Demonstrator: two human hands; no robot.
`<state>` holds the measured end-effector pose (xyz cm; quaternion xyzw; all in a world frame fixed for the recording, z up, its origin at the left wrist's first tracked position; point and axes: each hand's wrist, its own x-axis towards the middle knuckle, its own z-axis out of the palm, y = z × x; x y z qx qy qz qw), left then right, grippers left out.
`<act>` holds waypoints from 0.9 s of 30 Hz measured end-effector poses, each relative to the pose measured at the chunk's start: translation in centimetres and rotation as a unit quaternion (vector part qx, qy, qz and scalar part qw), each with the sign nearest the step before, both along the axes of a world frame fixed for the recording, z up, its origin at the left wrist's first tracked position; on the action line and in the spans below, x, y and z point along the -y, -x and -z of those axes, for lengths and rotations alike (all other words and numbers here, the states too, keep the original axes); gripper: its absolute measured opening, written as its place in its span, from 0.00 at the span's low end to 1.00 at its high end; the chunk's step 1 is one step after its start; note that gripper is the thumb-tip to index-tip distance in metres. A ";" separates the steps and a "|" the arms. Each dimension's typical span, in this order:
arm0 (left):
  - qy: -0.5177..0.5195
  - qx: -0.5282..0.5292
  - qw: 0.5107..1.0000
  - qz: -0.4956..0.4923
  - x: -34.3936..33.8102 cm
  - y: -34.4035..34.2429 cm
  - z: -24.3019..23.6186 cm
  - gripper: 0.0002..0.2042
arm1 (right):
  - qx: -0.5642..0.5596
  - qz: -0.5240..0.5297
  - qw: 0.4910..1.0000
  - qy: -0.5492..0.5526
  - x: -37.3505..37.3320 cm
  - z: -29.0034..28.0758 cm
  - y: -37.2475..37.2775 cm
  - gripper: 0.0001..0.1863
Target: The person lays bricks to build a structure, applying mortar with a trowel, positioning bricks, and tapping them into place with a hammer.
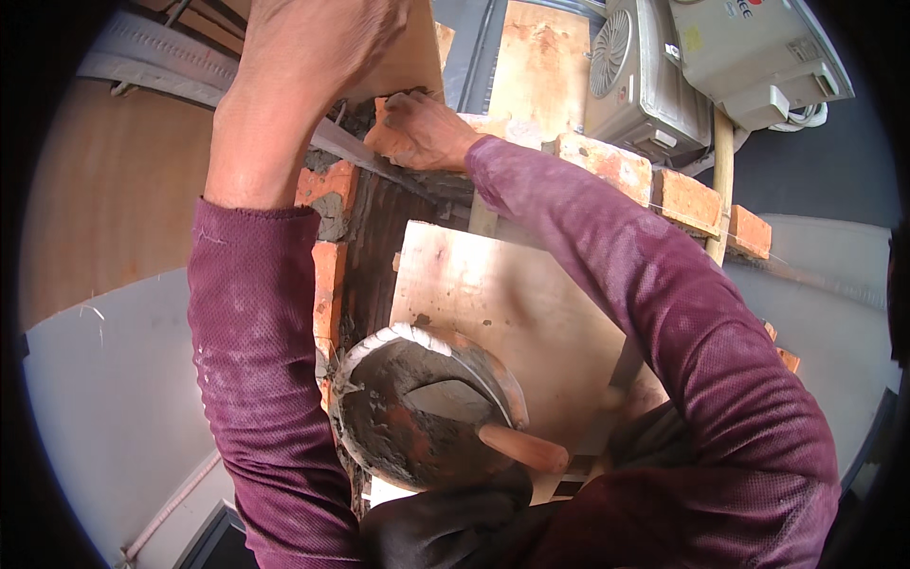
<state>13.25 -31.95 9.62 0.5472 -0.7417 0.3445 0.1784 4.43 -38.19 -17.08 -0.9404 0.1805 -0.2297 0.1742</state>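
Note:
My right hand [428, 131] is closed round the end of an orange-red brick [384, 142] at the top of a brick wall, beside grey mortar. Up at the picture's top edge, my left hand [327, 43] is raised next to an upright plywood board [409, 59]; its fingers are cut off from view, so I cannot tell what they hold. Below my arms sits a round bucket [374, 455] with wet grey mortar inside. A trowel rests in it, its blade [450, 400] in the mortar and its wooden handle [526, 448] over the rim.
A row of bricks [607, 163] runs right along a string line, with a wooden pole [722, 180] beside it. Two outdoor air-conditioner units [649, 81] stand behind. A plywood sheet [512, 294] lies beyond the bucket. A metal bar [156, 71] crosses at upper left.

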 end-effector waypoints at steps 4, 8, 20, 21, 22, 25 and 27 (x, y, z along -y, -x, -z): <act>-0.041 -0.011 0.999 -0.001 -0.7 -0.1 -0.6 0.30 | -0.073 -0.024 0.997 -0.026 -0.2 -0.3 -0.7 0.27; -0.018 -0.008 1.000 0.011 -0.3 0.2 -0.1 0.31 | -0.003 -0.035 0.999 -0.034 0.4 2.3 0.4 0.24; 0.010 -0.026 0.999 0.031 -0.9 -0.9 0.8 0.31 | -0.195 0.153 0.955 -0.163 2.5 -2.3 2.1 0.20; 0.012 -0.028 0.999 0.038 -0.7 -0.5 0.5 0.32 | -0.217 0.188 0.937 -0.199 3.5 -0.9 1.9 0.22; 0.007 -0.027 0.999 0.035 -1.1 -0.7 0.6 0.33 | -0.213 0.193 0.933 -0.218 2.7 -1.0 0.7 0.23; 0.002 -0.025 0.999 0.020 -0.8 -0.5 1.0 0.36 | -0.194 0.230 0.923 -0.241 1.2 -0.5 -1.0 0.24; 0.021 -0.036 0.999 0.025 -0.2 0.4 0.9 0.36 | -0.168 0.274 0.922 -0.219 0.9 0.5 -1.3 0.23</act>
